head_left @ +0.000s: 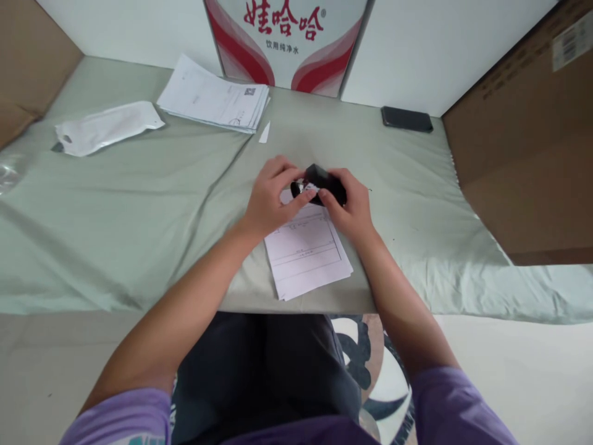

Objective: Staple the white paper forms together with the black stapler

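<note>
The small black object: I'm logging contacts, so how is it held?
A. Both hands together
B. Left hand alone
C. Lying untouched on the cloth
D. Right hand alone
A: the left hand and the right hand both close their fingers on the small black object, just above the printed sheets.

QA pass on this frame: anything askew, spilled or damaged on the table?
Nothing spilled or damaged. Both hands, left hand and right hand, hold a small black object over a printed sheet. The green cloth is wrinkled, and a small white scrap lies loose.
</note>
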Motion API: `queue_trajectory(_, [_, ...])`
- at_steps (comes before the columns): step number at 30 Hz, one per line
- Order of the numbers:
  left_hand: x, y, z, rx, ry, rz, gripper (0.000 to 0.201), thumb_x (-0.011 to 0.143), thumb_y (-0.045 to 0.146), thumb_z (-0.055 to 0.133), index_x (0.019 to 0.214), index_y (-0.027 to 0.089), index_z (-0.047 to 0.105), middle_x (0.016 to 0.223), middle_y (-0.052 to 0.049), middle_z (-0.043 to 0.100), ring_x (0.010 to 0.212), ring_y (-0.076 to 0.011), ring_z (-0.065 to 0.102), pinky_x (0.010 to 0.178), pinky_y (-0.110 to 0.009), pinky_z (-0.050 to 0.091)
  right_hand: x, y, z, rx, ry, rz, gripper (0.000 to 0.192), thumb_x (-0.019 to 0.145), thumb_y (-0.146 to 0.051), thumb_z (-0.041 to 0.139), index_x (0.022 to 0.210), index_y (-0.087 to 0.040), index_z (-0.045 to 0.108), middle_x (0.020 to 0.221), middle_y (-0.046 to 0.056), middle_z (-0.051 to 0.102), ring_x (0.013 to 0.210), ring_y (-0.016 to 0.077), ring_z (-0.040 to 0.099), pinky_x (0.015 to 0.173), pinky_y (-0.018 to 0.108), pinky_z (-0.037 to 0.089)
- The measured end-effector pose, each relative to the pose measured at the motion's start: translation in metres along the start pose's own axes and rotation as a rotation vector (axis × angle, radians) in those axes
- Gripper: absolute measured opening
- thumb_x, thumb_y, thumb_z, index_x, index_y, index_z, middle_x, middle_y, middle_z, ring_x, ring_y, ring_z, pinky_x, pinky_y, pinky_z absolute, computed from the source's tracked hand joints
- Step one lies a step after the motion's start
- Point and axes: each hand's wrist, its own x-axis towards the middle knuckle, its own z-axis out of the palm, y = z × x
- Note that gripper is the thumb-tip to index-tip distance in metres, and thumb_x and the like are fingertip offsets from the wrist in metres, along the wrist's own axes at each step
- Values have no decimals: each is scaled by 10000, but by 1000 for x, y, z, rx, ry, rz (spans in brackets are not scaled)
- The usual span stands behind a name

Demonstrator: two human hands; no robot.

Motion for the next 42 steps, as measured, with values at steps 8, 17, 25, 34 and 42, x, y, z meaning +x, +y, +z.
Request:
queue_trajectory(8, [2, 0, 8, -113, 17, -18, 198, 964, 375, 591, 953, 201, 686, 957, -57, 621, 850, -170, 577, 730, -317, 492, -2, 2, 6, -70, 43, -68, 439, 967, -618, 519, 1172, -240, 605, 1052, 91, 655, 984, 257, 610, 903, 444, 505])
queue_trajectory(17, [0, -10, 10, -159, 26, -12, 164, 947, 338, 602, 931, 187, 666, 919, -49, 598, 769, -149, 552, 674, -303, 491, 0, 8, 14, -45, 41, -56, 406, 953, -604, 553, 1128, -243, 615, 1042, 86, 685, 962, 244, 628, 884, 432, 517])
queue_trajectory(25, [-8, -1, 12, -329, 25, 19, 384, 922, 436, 666, 1234, 224, 599, 1020, -46, 624, 772, -119, 604, 682, -261, 532, -1, 4, 9, 178, 72, 62, 438, 972, -639, 501, 1115, -244, 622, 1009, 51, 678, 942, 215, 633, 895, 398, 513])
queue_trajectory(34, [-11, -1, 11, -276, 1, 13, 459, 932, 389, 658, 1352, 243, 545, 968, -19, 671, 727, -97, 598, 691, -246, 520, -1, 12, 20, 335, 18, 214, 465, 971, -672, 454, 981, -230, 601, 925, 30, 616, 889, 188, 614, 828, 346, 517])
queue_trajectory(42, [-12, -5, 10, -196, 14, -93, 463, 927, 325, 645, 1364, 232, 528, 978, -25, 684, 753, -105, 595, 661, -240, 495, 2, 4, 13, 606, -13, 383, 535, 896, -747, 524, 1086, -251, 582, 910, 35, 662, 750, 192, 689, 649, 330, 558])
